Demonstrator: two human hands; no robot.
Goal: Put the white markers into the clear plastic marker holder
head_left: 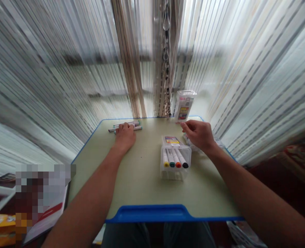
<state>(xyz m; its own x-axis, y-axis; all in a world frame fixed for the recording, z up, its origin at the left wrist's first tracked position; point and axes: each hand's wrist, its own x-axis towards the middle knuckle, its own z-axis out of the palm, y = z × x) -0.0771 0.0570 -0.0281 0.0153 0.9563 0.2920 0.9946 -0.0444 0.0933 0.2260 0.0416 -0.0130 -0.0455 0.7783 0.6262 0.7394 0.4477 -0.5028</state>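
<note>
At the far left of the table, my left hand (125, 136) lies over a few white markers (111, 130) with teal and dark ends, its fingers curled down around them. My right hand (199, 133) is closed in a pinch near the far right; a small reddish bit shows by its fingertips, too small to name. Just behind it stands an upright clear plastic box (185, 106) with a yellow and red label. Nearer me, a clear marker case (176, 147) lies on its side, with several markers (171, 158) inside showing yellow, teal, orange and black ends.
Crumpled clear plastic (219, 142) lies beneath and beside my right wrist. The pale green table (139, 186) has a blue rim and a blue front tray (152, 213). String curtains (90, 69) hang close behind it. A yellow packet (1, 222) is at the lower left.
</note>
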